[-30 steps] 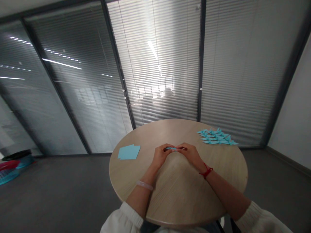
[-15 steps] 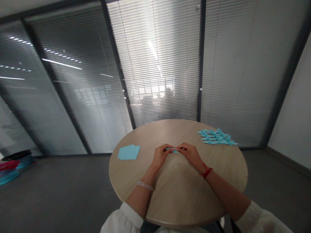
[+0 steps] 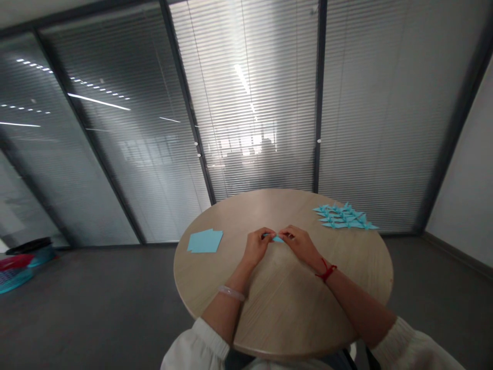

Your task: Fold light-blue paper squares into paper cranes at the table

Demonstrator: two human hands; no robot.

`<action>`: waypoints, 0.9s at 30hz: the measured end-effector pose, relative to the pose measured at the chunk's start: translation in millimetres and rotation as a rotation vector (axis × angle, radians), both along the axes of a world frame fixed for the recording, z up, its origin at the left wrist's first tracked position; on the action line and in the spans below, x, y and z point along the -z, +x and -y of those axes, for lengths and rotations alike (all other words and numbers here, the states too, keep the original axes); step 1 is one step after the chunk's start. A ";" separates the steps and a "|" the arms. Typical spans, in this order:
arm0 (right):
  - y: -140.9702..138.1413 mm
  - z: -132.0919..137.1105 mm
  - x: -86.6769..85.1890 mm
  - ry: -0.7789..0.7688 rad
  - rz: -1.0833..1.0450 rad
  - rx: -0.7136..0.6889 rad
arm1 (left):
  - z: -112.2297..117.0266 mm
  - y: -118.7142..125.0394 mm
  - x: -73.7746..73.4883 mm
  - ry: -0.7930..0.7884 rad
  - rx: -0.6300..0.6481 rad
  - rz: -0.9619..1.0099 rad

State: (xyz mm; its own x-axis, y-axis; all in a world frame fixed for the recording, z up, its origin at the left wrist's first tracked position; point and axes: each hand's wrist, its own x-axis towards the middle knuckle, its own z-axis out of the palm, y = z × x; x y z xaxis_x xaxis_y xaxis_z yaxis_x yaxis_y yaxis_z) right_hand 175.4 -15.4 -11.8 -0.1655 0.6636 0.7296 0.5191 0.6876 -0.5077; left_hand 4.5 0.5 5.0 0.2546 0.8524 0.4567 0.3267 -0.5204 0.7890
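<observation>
Between my hands, near the middle of the round table (image 3: 292,308), is a small piece of folded blue paper (image 3: 277,239). My left hand (image 3: 257,244) pinches its left side, thumb and fingers closed. From the right, my right hand (image 3: 298,241) pinches the other side with its fingertips. Much of the paper is covered by my fingers, so its exact shape is unclear. Flat blue paper sheets (image 3: 206,241) lie overlapping on the left of the table. Several folded blue paper cranes (image 3: 342,217) sit in rows at the far right.
Behind the table stands a glass partition with blinds (image 3: 254,103) and dark frames. Bins with blue and red parts (image 3: 15,270) are on the floor at the far left. A white wall (image 3: 462,169) rises on the right.
My fingertips have drawn slightly apart, and more of the folded blue paper shows between them. The sheets and the cranes stay where they were.
</observation>
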 end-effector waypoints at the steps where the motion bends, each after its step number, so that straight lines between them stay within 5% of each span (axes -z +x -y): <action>1: 0.1 -0.5 0.0 -0.002 0.001 -0.006 | -0.1 -0.1 -0.5 -0.005 0.003 0.003; 15: 4.4 -2.8 1.9 -0.137 -0.048 0.097 | -11.0 -3.1 9.5 -0.092 0.099 0.057; 23: 3.9 -5.0 3.8 -0.155 -0.025 0.044 | -13.7 -4.7 11.1 -0.146 0.145 0.093; 27: 7.9 -9.1 8.1 -0.284 -0.153 -0.027 | -13.5 -5.2 10.4 -0.211 0.252 0.186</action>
